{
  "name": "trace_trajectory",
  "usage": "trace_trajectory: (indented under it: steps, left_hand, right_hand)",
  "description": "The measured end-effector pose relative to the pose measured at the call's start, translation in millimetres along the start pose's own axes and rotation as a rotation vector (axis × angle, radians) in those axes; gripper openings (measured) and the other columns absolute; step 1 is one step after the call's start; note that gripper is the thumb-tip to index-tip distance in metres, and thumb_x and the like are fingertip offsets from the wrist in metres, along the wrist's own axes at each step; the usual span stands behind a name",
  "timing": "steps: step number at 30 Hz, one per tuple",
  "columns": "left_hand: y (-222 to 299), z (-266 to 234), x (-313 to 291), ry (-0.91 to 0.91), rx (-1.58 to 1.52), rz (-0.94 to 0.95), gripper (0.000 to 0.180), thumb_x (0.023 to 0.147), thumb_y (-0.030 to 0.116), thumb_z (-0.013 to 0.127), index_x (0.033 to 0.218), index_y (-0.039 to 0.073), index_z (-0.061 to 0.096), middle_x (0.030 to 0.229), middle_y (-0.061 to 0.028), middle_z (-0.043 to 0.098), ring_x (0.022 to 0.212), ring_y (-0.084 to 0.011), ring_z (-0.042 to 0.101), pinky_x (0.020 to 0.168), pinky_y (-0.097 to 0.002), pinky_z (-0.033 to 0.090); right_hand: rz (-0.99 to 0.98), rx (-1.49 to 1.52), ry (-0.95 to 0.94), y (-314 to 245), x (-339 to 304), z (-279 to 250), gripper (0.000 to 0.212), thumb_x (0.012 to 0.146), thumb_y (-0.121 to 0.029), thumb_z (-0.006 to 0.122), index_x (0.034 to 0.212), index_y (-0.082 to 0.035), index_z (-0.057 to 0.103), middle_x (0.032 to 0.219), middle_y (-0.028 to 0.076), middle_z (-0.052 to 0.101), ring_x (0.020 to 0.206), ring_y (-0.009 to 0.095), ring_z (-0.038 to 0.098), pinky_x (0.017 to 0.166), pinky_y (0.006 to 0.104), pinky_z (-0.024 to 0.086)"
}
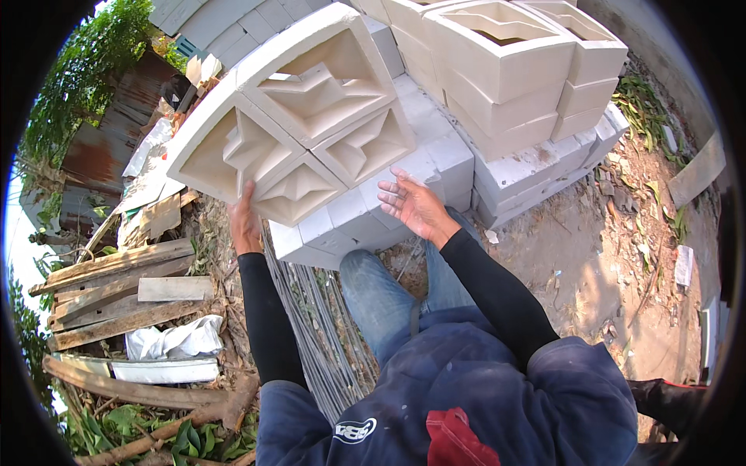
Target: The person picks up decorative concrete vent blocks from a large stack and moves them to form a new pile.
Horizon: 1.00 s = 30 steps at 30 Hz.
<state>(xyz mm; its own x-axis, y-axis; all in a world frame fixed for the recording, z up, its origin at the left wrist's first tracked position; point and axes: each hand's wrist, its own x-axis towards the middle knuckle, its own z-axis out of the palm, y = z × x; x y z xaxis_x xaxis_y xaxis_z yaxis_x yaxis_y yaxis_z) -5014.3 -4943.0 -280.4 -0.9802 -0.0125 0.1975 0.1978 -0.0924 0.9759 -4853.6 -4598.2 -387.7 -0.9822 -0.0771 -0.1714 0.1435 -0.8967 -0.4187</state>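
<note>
Person lifting a patterned white block [291, 116] outdoors.
Left hand [245, 224] grasps its lower edge; right hand [414, 205] open, released, just below it.

- Both arms wear snug black long sleeves ending at the wrists; the left hand [245, 225] and right hand [412, 206] are bare.
- A dark navy garment covers the torso at 6 o'clock, with a small white oval mark at its lower left.
- A red patch sits just right of it.
- Faded blue jeans show above.
</note>
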Motion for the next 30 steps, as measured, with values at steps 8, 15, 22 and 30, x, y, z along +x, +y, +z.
trace_trajectory:
  steps: [8, 15, 22, 30]
  left_hand:
    - [-2.0, 4.6, -4.9, -0.003, -0.04, 0.01, 0.066, 0.088, 0.023, 0.083, 0.141, 0.0, 0.051, 0.132, -0.0122, 0.063, 0.119, -0.024, 0.064, 0.107, -0.0377, 0.049]
    - [-0.6, 3.2, -5.6, 0.015, -0.025, 0.023, 0.068, 0.088, 0.024, 0.084, 0.142, 0.0, 0.05, 0.133, -0.0117, 0.063, 0.12, -0.0244, 0.063, 0.106, -0.0378, 0.051]
    - [0.9, 3.3, -6.9, 0.042, 0.005, 0.023, 0.075, 0.084, 0.025, 0.087, 0.144, 0.0, 0.049, 0.135, -0.0125, 0.061, 0.122, -0.025, 0.06, 0.109, -0.0394, 0.045]
    - [-5.6, 2.3, -2.7, 0.033, -0.009, 0.046, 0.079, 0.083, 0.025, 0.087, 0.146, 0.0, 0.046, 0.138, -0.0142, 0.059, 0.125, -0.0267, 0.057, 0.11, -0.0399, 0.043]
  right_hand:
    - [0.006, 0.088, -0.033, 2.0, 12.2, 1.7, 0.062, 0.106, -0.018, 0.051, 0.161, -0.021, 0.021, 0.129, 0.016, 0.062, 0.108, 0.026, 0.065, 0.09, 0.0425, 0.056]
    - [0.013, 0.074, -0.011, 4.9, 13.3, -6.7, 0.07, 0.105, -0.019, 0.052, 0.163, -0.025, 0.014, 0.13, 0.015, 0.062, 0.109, 0.025, 0.064, 0.089, 0.0419, 0.055]
    - [-0.008, 0.066, 0.045, 0.7, 13.2, -9.8, 0.072, 0.106, -0.02, 0.052, 0.164, -0.027, 0.01, 0.13, 0.015, 0.062, 0.107, 0.024, 0.064, 0.088, 0.0417, 0.055]
    - [0.002, -0.089, 0.046, -4.9, 9.2, -17.0, 0.047, 0.106, -0.022, 0.053, 0.152, -0.016, 0.041, 0.122, 0.011, 0.063, 0.102, 0.02, 0.065, 0.085, 0.0358, 0.055]
